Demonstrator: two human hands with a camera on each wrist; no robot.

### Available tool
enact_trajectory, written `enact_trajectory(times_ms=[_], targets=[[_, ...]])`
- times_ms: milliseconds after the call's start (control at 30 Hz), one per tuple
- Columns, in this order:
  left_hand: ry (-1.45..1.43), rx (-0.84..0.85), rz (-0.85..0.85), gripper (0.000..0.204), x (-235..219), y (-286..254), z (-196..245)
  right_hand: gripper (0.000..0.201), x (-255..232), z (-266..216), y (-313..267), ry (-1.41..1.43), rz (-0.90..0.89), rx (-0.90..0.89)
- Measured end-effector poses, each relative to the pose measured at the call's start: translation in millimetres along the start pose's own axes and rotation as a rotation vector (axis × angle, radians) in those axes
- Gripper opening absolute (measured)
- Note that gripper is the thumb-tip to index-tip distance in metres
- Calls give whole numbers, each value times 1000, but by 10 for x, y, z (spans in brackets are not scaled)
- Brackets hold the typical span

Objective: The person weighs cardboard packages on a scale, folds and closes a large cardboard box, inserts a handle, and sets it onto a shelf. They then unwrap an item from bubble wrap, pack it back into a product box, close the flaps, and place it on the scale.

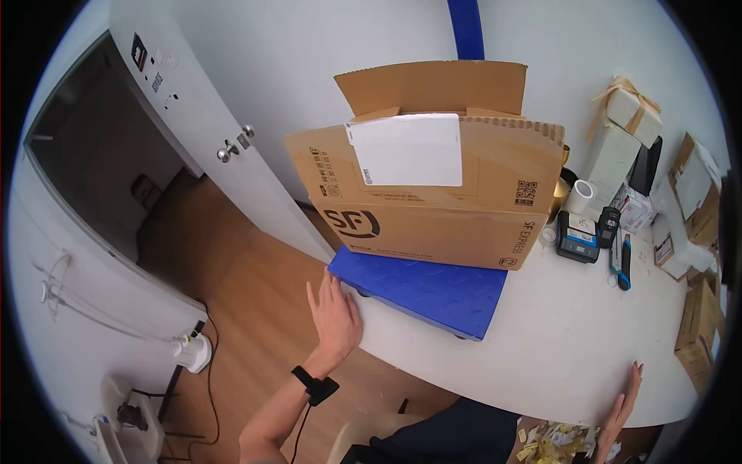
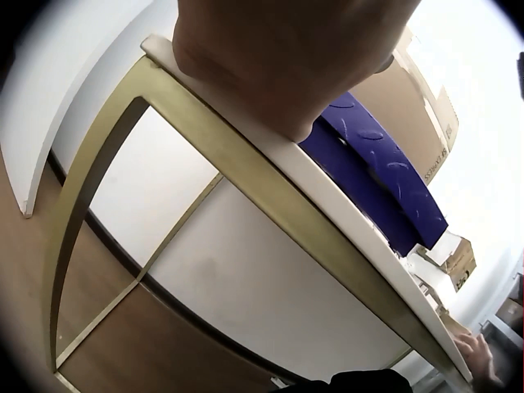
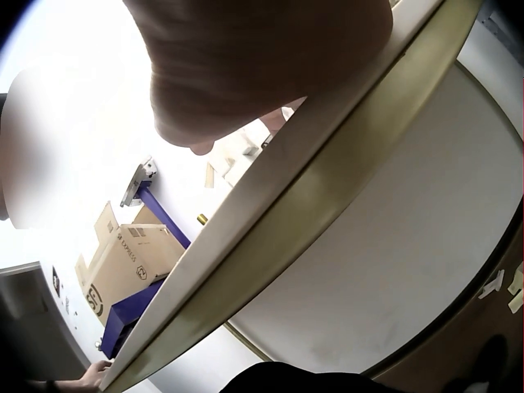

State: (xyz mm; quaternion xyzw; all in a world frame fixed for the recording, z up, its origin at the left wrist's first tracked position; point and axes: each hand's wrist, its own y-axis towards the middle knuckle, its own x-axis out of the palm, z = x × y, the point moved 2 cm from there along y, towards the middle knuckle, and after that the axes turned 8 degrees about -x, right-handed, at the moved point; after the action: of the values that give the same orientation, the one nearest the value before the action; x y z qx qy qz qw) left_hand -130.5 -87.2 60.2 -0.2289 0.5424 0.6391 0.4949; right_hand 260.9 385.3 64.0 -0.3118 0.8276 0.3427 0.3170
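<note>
A cardboard box (image 1: 440, 220) with raised flaps and a white label stands on the blue platform (image 1: 433, 295) of a scale. The platform sits on a white table (image 1: 564, 348). My left hand (image 1: 337, 319) rests at the table's edge by the platform's near left corner, its fingers extended. In the left wrist view the back of that hand hides its fingertips. On the right, my right hand (image 1: 623, 404) touches the table's front edge with fingers straight, holding nothing. The scale's blue post (image 3: 165, 214) rises behind the box in the right wrist view.
A black label printer (image 1: 578, 237), a box cutter (image 1: 621, 263) and a white tape roll (image 1: 580, 196) lie right of the box. Smaller cartons (image 1: 699, 332) line the right edge. A white door (image 1: 209, 131) stands open at left. Paper scraps (image 1: 560, 445) lie below the table.
</note>
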Motion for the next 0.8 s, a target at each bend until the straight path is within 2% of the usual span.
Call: enact_trajectory(times_ms=[100, 167, 267, 400, 500, 800], targets=[[32, 36, 4, 51, 115, 25, -29, 65, -13, 17, -19, 5, 48, 40], [-233, -118, -33, 47, 81, -4, -77, 63, 28, 42, -35, -148, 1, -40], [-304, -207, -65, 42, -22, -15, -13, 61, 42, 97, -38, -278, -44, -44], [-369, -150, 11, 38, 42, -4, -36, 61, 63, -40, -36, -281, -17, -28], [-366, -180, 28, 37, 30, -21, -29, 62, 54, -216, 27, -316, -51, -14], [-409, -160, 68, 36, -5, -39, -7, 65, 42, -288, 37, -324, -53, -27]])
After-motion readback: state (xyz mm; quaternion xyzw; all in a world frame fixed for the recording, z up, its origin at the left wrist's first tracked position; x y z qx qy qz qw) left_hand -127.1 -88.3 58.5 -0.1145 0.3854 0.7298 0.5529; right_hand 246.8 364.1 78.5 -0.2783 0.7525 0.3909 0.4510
